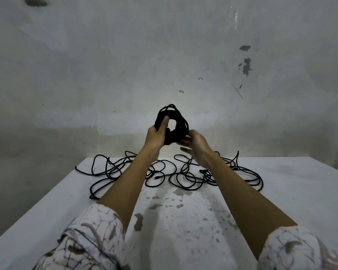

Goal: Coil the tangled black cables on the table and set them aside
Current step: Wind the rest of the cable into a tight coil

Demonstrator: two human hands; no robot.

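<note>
The left hand (156,135) holds a round bundle of black cable (173,124) up above the table (281,191), fingers wrapped around it. The right hand (194,144) is blurry beside the bundle; I cannot tell its grip. More tangled cables (174,172) lie on the table below.

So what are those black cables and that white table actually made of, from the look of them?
The coiled cable in the left hand looks matte black, maybe rubber or braided sheath; it bends into soft loops, no shine. The loose cables look alike. The table seems painted white, hard and flat; grey patches suggest worn paint, but what lies beneath is unclear.
</note>
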